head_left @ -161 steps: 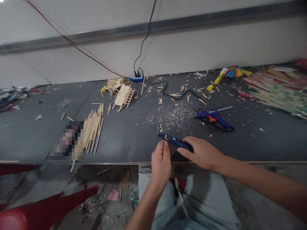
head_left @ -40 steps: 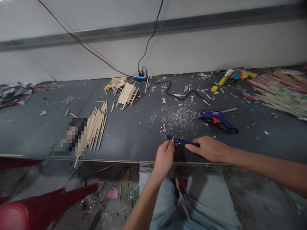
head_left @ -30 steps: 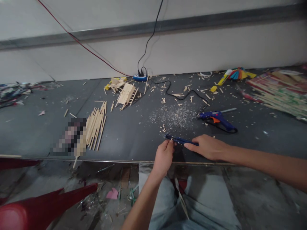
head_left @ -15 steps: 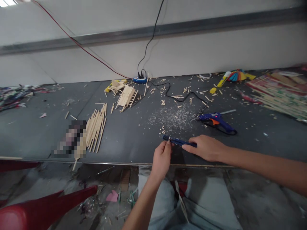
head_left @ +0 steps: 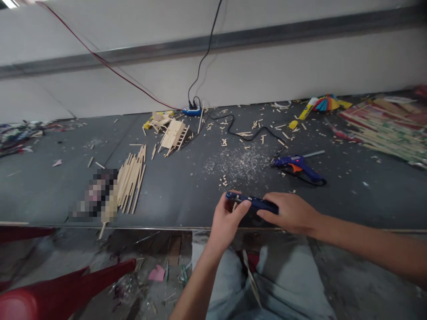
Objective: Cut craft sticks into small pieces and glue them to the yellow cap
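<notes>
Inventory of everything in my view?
Tool: 1, blue, front centre
Stick piece: 1, pale, at tool
Glue gun: 1, blue, right
Stick models: about 2, pale, back left
Loose sticks: many, pale, left
Socket: 1, blue, back centre
Cables: several, red/black, back
Tubes: about 2, yellow, back
Fan: 1, multicoloured, back right
Bundle: 1, pale, far right
Scraps: many, pale, centre
Stools: unclear count, red, lower left
Table: 1, grey, centre
Trousers: 1, pale, bottom centre
Left hand: 1, centre
Right hand: 1, on tool

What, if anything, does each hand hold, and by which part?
The right hand holds the dark blue tool by its handle end. The left hand is at the tool's head, by a short wooden stick; its exact grip cannot be told.
</notes>
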A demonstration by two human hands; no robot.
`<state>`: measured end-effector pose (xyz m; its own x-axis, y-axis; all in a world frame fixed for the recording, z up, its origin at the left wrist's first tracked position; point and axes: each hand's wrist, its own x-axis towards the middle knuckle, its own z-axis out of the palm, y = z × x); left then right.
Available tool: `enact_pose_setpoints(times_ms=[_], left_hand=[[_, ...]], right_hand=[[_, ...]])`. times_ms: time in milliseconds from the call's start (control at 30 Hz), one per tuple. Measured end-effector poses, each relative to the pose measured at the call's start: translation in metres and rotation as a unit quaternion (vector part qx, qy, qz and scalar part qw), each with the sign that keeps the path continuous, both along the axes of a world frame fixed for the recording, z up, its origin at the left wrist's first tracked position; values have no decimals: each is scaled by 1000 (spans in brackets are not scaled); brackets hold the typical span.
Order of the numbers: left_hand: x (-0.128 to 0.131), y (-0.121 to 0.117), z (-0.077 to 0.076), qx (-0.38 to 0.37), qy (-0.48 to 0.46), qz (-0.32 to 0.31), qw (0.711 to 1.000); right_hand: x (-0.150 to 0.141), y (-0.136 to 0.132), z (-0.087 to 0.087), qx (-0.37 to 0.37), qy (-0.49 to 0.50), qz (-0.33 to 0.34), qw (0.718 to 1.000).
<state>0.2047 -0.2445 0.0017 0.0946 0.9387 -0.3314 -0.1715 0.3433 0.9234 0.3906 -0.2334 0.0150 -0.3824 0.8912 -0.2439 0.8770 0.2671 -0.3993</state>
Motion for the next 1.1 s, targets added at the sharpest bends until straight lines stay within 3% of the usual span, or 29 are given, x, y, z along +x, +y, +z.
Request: enact_pose_setpoints(times_ms=[200, 700, 1100], left_hand=[[0, -2, 10, 66, 23, -10, 998], [2, -4, 11, 76, 48, -1, 996], [-2, -2, 4, 64, 37, -19, 997]], right_hand=[[3, -5, 0, 13, 41, 4, 999], [10, -10, 2, -51, 84, -29, 995], [7, -8, 1, -59, 76, -44, 994]])
